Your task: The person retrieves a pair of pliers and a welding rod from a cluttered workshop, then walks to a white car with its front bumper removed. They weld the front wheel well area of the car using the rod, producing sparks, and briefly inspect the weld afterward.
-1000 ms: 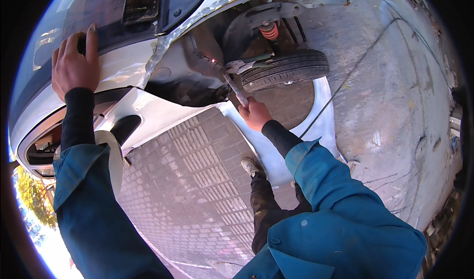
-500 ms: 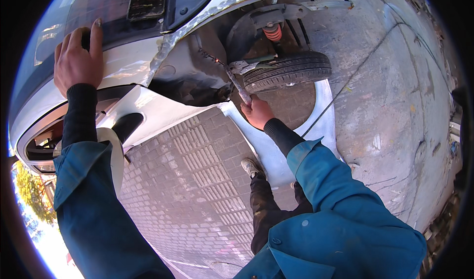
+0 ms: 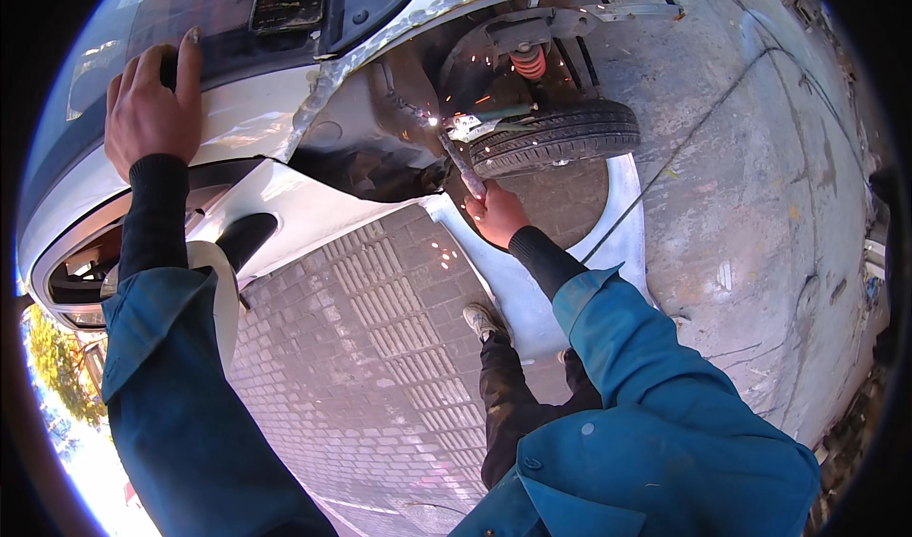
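Observation:
My right hand (image 3: 498, 216) is closed around the handle of a slim, rod-like welding torch (image 3: 464, 166). Its far end meets the grey metal of the white car's exposed front wheel bay (image 3: 366, 109), where a bright spot glows and sparks fly out. The exact tip is lost in the glare. Fingers apart, my left hand (image 3: 157, 114) lies on the car near the base of the windscreen, gripping nothing. Just right of the sparks is a tyre (image 3: 560, 138), with a red coil spring (image 3: 529, 63) above it.
A white curved body panel (image 3: 532, 314) lies on the paving below the tyre, by my shoe (image 3: 481, 322). A dark cable (image 3: 679, 169) crosses the concrete on the right. The car's open door (image 3: 294, 223) and mirror (image 3: 249, 242) stand at the left.
A bright spot and flying sparks have appeared at the torch's end, where there was only a small orange glow. Both hands have stayed nearly in place.

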Demonstrator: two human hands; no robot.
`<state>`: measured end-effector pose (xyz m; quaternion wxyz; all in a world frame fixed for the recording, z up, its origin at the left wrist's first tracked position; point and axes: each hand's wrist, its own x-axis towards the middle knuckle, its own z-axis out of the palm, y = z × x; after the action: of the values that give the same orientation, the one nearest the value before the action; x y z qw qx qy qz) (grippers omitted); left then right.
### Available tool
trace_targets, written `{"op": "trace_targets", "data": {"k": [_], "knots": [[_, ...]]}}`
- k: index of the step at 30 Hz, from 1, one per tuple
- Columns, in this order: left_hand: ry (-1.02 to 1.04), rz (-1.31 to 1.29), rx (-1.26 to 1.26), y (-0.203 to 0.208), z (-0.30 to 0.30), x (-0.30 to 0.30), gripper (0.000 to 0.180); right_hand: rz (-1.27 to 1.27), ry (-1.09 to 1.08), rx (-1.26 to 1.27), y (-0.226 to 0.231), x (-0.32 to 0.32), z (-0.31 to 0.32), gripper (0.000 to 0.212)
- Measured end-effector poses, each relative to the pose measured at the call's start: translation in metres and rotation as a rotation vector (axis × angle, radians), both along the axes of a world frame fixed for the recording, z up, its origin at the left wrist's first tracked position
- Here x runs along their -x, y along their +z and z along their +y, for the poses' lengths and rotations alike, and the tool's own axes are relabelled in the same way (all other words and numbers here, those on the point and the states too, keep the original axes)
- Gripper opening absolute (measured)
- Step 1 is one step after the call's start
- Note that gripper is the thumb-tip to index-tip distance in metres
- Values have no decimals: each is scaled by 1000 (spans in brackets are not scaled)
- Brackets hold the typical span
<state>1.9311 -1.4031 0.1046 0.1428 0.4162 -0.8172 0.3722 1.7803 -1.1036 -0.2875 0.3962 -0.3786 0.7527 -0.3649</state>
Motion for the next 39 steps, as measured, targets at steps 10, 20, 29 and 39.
{"op": "trace_targets", "data": {"k": [10, 20, 29, 39], "knots": [[1, -9, 16, -1, -3, -1, 55, 46, 25, -12, 3, 2, 1, 38], [11, -6, 26, -2, -1, 0, 56, 7, 7, -1, 5, 1, 0, 37], [-12, -16, 55, -2, -2, 0, 56, 37, 15, 23, 3, 2, 0, 40], [18, -15, 28, -2, -1, 1, 56, 53, 16, 20, -1, 2, -1, 37]]}}
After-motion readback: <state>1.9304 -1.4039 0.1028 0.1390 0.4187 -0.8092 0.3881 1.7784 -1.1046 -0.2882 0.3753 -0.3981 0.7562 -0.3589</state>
